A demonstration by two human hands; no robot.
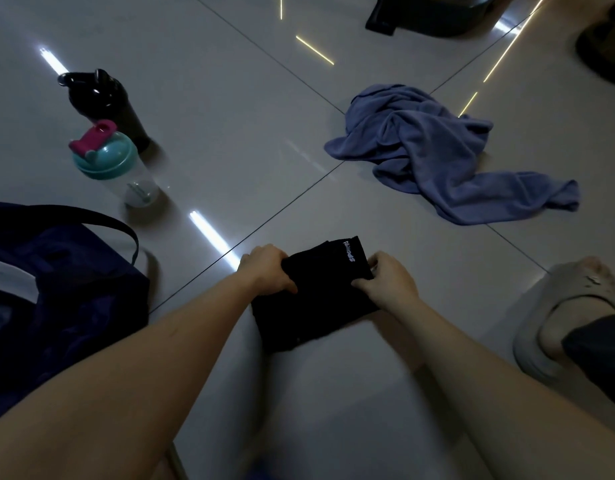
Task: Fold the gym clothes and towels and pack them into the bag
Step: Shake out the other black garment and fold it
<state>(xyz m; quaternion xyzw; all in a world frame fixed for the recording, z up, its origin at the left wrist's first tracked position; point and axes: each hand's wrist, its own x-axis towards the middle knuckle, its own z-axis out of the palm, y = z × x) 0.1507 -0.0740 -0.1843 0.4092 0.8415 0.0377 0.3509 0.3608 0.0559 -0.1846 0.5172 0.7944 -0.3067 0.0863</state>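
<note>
Left hand: I am watching it gripping the left edge of the black garment. The thumb is lying on top and the fingers are curling round the cloth, their tips going out of my sight.
Right hand: it is pinching the right edge of the same garment. The fingers are bunching together on the fabric and are partly hidden behind it.
Garment: it is lying on the tiled floor between the two hands, folded into a compact block. White print is showing near its far corner, too small for me to read surely.
Towel: blue and crumpled, it is sitting unfolded on the floor, well beyond the garment and to the right.
Bag: dark navy, it is sitting near the left forearm with a strap arching over it. The frame edge is cutting it off, and the dimness is keeping me from making out its opening or contents.
Bottles: a black shaker and a clear shaker with a teal lid are standing just beside each other, beyond the bag.
Slippered foot: it is showing at the right, partly cut off.
Dark object: the top edge is cropping it, and I cannot tell what it is.
</note>
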